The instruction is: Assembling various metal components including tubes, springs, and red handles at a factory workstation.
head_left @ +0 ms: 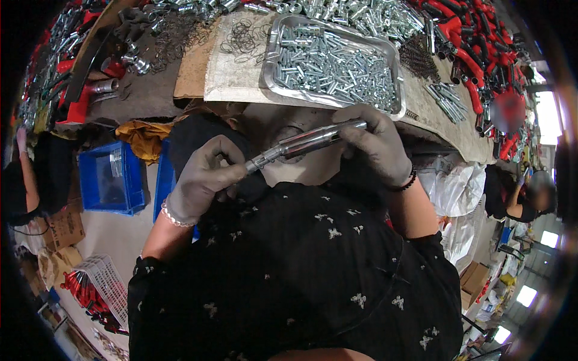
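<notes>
Both gloved hands are closed on one shiny metal tube [307, 142]: the left hand [208, 174] pinches its narrow end between thumb and curled fingers, while the right hand [382, 144] grips near the thicker end, thumb on the near side. The tube slants between them, its right end higher in my view, held in front of the black shirt [301, 253], beside the table [232, 87] with its tray [270, 67] of small metal pins [337, 69].
</notes>
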`<state>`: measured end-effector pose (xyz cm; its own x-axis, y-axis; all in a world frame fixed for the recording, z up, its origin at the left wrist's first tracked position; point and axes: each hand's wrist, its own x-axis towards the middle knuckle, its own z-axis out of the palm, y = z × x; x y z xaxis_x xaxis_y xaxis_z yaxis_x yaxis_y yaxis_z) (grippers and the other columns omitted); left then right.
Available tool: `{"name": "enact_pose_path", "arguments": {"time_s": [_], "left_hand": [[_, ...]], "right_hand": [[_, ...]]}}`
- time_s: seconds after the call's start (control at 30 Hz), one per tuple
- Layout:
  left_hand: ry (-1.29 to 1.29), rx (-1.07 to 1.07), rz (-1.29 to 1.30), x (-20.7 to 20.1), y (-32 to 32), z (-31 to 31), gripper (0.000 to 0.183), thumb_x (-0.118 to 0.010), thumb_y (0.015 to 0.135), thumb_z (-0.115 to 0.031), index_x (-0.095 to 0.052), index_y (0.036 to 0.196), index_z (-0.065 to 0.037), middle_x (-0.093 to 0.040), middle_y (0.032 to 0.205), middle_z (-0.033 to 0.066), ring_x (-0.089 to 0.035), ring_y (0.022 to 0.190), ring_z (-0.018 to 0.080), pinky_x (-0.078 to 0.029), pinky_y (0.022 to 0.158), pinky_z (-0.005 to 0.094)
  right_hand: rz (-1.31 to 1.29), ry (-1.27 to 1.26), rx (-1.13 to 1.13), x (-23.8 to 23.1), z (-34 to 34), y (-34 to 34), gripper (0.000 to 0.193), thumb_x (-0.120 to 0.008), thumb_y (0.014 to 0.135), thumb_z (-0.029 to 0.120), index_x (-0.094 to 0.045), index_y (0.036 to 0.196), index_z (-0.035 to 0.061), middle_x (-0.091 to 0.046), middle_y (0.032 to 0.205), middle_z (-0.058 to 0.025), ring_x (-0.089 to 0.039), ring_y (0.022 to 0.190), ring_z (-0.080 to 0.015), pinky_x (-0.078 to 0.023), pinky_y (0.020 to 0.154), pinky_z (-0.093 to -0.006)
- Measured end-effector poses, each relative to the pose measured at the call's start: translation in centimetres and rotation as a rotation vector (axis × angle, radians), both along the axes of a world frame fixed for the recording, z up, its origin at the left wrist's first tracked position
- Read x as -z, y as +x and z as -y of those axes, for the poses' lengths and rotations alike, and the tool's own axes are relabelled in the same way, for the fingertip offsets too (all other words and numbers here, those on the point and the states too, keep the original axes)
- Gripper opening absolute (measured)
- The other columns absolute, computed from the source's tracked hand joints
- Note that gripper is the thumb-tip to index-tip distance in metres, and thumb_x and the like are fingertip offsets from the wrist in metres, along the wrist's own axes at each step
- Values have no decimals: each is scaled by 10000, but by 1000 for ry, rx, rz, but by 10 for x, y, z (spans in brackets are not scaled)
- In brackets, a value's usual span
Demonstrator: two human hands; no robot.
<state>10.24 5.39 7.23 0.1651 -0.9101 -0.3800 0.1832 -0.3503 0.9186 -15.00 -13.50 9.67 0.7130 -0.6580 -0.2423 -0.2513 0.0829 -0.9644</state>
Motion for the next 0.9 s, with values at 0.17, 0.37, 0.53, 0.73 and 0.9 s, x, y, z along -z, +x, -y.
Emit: {"name": "enact_pose_path", "arguments": {"time_s": [0.17, 0.37, 0.53, 0.73, 0.9], "left_hand": [[-17, 69, 24, 0, -2, 1, 246, -666, 870, -246, -588, 935, -22, -615, 740, 37, -537, 531, 75, -380, 458, 204], [189, 80, -614, 11, 5, 6, 238, -528, 947, -226, -609, 927, -3, -648, 767, 89, -551, 489, 105, -389, 395, 225], [277, 107, -690, 29, -5, 10, 348, -504, 996, -333, -608, 1069, -9, -665, 835, 118, -575, 517, 125, -414, 402, 222], [303, 107, -636, 12, -28, 24, 617, -386, 1026, -566, -548, 1300, -38, -673, 943, 97, -520, 520, 100, -362, 439, 178], [-22, 329, -635, 14, -13, 20, 511, -479, 1038, -418, -498, 1404, -62, -630, 891, 8, -467, 545, 30, -362, 450, 193]], "right_hand": [[77, 45, -34, 8, -4, -2, 288, -670, 902, 177, -625, 1125, 1, -643, 874, -43, -592, 696, -109, -497, 640, -275], [150, 20, -22, 12, 7, -15, 238, -632, 935, 137, -647, 1116, -17, -683, 972, -56, -614, 788, -102, -504, 735, -267], [91, -59, -164, 6, -2, -3, 231, -630, 943, 160, -625, 1110, 1, -662, 967, -48, -624, 818, -120, -515, 733, -275], [57, -247, -179, 40, -50, 30, 209, -616, 966, 181, -558, 1077, 14, -597, 908, -111, -613, 821, -181, -497, 743, -324], [62, -662, -328, 15, -27, 50, 283, -661, 928, 244, -582, 1090, 26, -626, 937, -151, -628, 872, -294, -501, 796, -404]]}}
